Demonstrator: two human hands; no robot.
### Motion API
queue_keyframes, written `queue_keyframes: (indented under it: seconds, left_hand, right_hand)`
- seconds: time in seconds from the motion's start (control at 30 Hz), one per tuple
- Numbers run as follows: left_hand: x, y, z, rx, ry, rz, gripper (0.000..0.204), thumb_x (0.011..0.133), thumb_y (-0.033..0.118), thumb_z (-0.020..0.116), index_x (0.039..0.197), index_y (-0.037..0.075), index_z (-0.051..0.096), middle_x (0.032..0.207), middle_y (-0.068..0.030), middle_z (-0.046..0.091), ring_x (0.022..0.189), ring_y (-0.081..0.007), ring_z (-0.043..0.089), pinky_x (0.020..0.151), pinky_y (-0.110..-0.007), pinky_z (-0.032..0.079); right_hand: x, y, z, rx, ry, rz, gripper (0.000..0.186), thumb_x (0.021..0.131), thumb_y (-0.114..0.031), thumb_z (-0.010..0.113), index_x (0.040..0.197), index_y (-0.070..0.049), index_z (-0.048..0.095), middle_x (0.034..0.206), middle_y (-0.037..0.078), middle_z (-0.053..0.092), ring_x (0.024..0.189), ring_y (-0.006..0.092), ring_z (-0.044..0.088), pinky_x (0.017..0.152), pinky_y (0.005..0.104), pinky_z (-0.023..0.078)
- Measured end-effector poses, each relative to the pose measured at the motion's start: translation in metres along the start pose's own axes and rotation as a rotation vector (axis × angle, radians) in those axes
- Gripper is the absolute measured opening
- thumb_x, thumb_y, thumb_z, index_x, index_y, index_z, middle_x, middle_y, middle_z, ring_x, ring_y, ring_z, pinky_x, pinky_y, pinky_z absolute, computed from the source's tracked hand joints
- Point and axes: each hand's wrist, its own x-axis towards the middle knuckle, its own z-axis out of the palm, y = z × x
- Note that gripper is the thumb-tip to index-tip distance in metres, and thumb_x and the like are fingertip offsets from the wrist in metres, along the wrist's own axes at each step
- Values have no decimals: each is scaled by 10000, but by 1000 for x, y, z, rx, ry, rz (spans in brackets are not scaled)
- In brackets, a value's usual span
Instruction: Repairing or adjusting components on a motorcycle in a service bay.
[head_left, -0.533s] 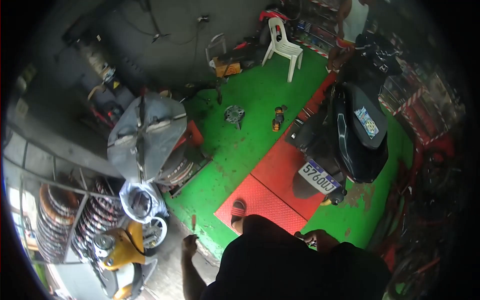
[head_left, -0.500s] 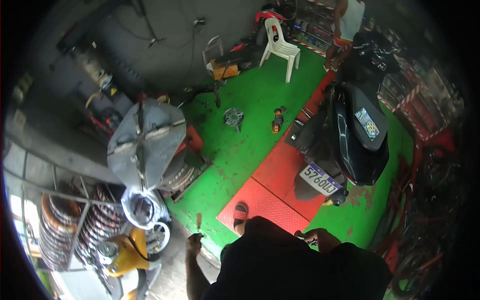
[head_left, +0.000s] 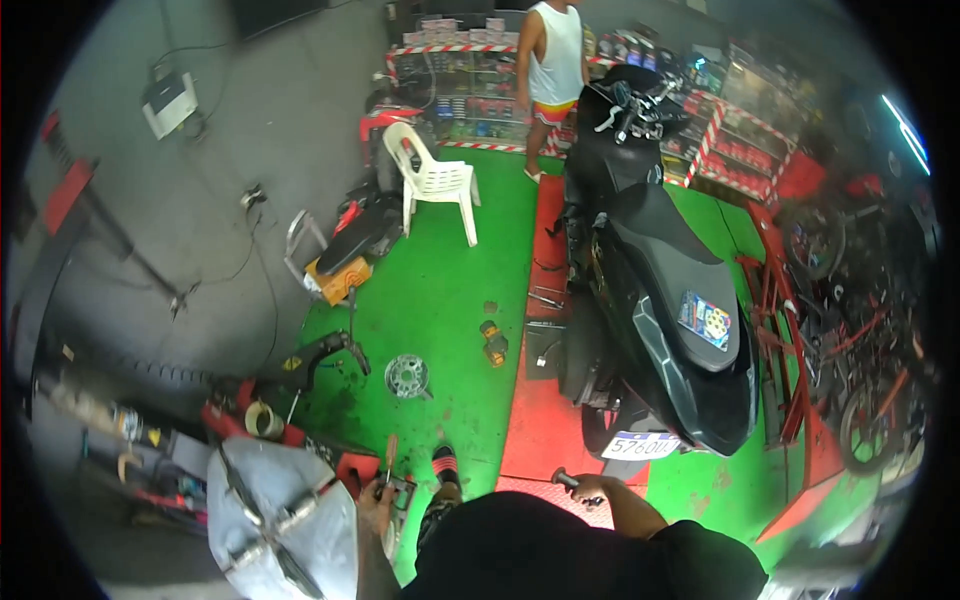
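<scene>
black scooter (head_left: 655, 330), green floor (head_left: 450, 290), red platform (head_left: 520, 435), white chair (head_left: 442, 182), red-and-white striped tape (head_left: 708, 145), yellow-and-black power tool (head_left: 494, 345), orange-brown tool handle (head_left: 390, 452), grey wall (head_left: 320, 130), white tank top (head_left: 556, 58), red-striped sandal (head_left: 445, 464)

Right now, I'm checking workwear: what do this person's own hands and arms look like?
The left hand and right hand wear no gloves, and both forearms are bare. A plain black sleeve covers the right upper arm. Rings would be too small to tell.

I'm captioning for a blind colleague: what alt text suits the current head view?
Left hand holds an orange-brown tool, right hand a metal part, behind a black scooter on a red platform; a person stands beyond.
</scene>
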Motion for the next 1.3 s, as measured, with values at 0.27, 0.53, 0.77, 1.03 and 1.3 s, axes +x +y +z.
queue_keyframes:
  seconds: [0.27, 0.53, 0.77, 1.03, 1.3]
  left_hand:
    - [265, 143, 3, 168, -335, 159, 220, 1002, 255, 612, 884, 69, 614, 686, 38, 520, 574, -64, 440, 500, -250, 331]
    - [451, 238, 119, -263, -555, -7, 245, 1042, 313, 558, 923, 103, 600, 669, 66, 482, 520, -47, 382, 464, -228, 288]
    - [556, 307, 206, 81, -411, 310, 192, 1030, 214, 595, 1103, 36, 587, 680, 39, 486, 577, -74, 429, 532, -261, 337]
    - [659, 424, 298, 98, -884, 276, 105, 1036, 136, 574, 1087, 63, 630, 734, 5, 591, 600, -58, 464, 539, -250, 364]
    - [771, 393, 495, 347, -1476, 73, 355, 1032, 340, 517, 963, 44, 701, 959, -109, 759, 522, -42, 478, 490, -210, 335]
  right_hand:
    - [35, -15, 25, 381, 99, 125, 274, 770, -83, 658, 1021, -173, 593, 730, 21, 558, 589, 157, 549, 500, 348, 469]
    - [107, -73, 49, 663, 209, 79, 279, 768, -84, 672, 1032, -144, 604, 767, 41, 603, 618, 178, 588, 524, 381, 487]
    - [127, -164, -10, 995, 402, 133, 315, 780, -73, 660, 1089, -114, 614, 780, 62, 651, 613, 183, 618, 511, 371, 494]
    - [127, -294, -74, 894, 1013, 46, 461, 712, -113, 678, 1161, -20, 625, 1030, 213, 687, 990, 385, 678, 895, 461, 526]
    - [144, -431, -132, 1056, 1340, 321, 375, 765, -183, 717, 1099, -43, 620, 1053, 212, 630, 990, 470, 618, 806, 511, 513]
